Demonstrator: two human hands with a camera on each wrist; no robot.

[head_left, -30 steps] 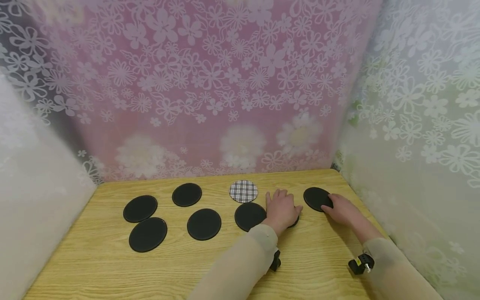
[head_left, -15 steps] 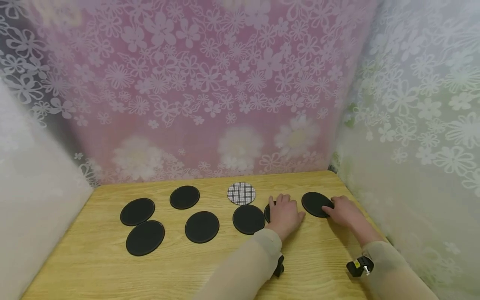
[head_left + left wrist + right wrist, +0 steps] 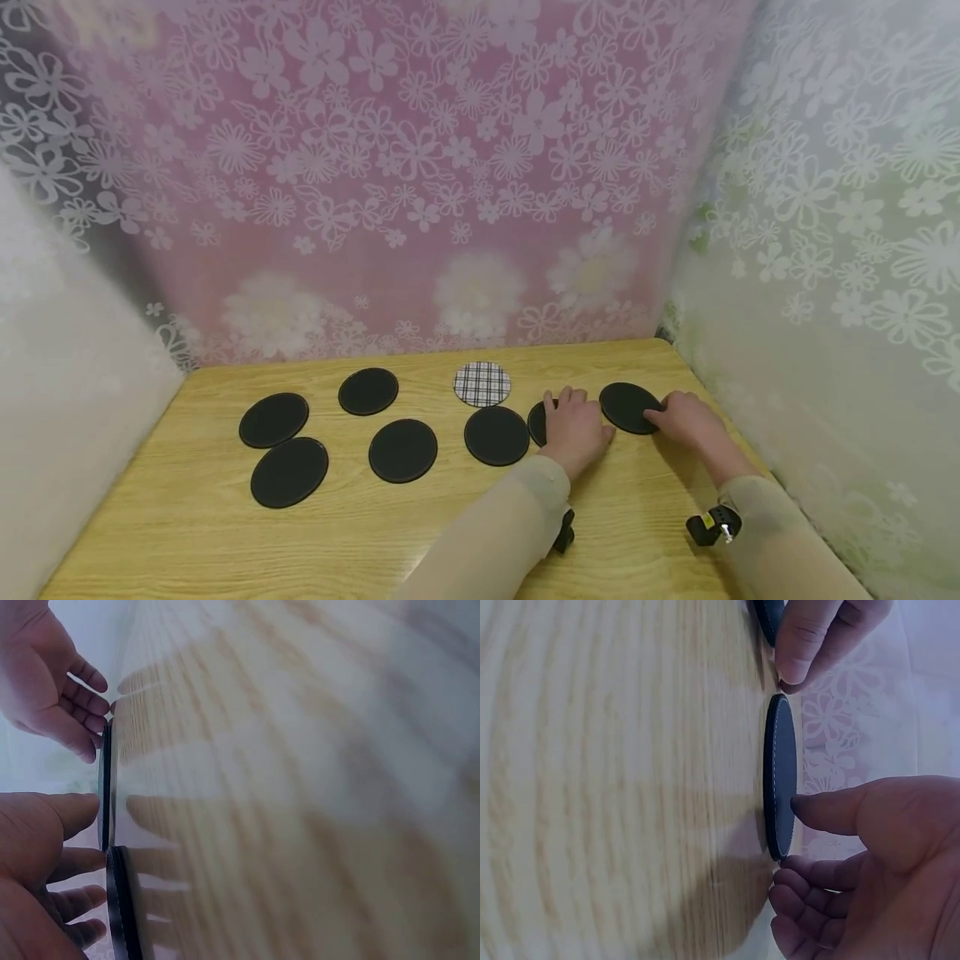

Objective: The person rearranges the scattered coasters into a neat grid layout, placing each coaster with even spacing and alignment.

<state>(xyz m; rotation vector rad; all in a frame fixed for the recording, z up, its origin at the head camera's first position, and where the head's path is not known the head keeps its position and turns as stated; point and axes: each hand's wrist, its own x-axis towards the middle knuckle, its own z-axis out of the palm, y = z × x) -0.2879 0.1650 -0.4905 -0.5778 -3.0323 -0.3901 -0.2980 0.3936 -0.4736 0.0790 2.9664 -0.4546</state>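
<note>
Several round black coasters with stitched rims lie flat on the wooden table. My left hand (image 3: 577, 429) rests its extended fingers on one black coaster (image 3: 537, 423), covering much of it. In the left wrist view, its thumb (image 3: 79, 814) reaches to the edge of the neighbouring coaster (image 3: 105, 787). That rightmost coaster (image 3: 628, 407) is pinched by my right hand (image 3: 684, 419). The right wrist view shows my right thumb (image 3: 825, 810) on the coaster's face (image 3: 784, 772), with curled fingers at its near rim.
A white-and-black plaid disc (image 3: 482, 384) lies behind another black coaster (image 3: 497, 435). More black coasters lie leftward, such as this front one (image 3: 402, 451) and this back one (image 3: 368, 391). Floral curtains (image 3: 420, 208) surround the table (image 3: 315, 550).
The rightmost coaster has shifted slightly nearer and then a little left with my right hand. My left hand has slid slightly right, uncovering the left part of the coaster under it.
</note>
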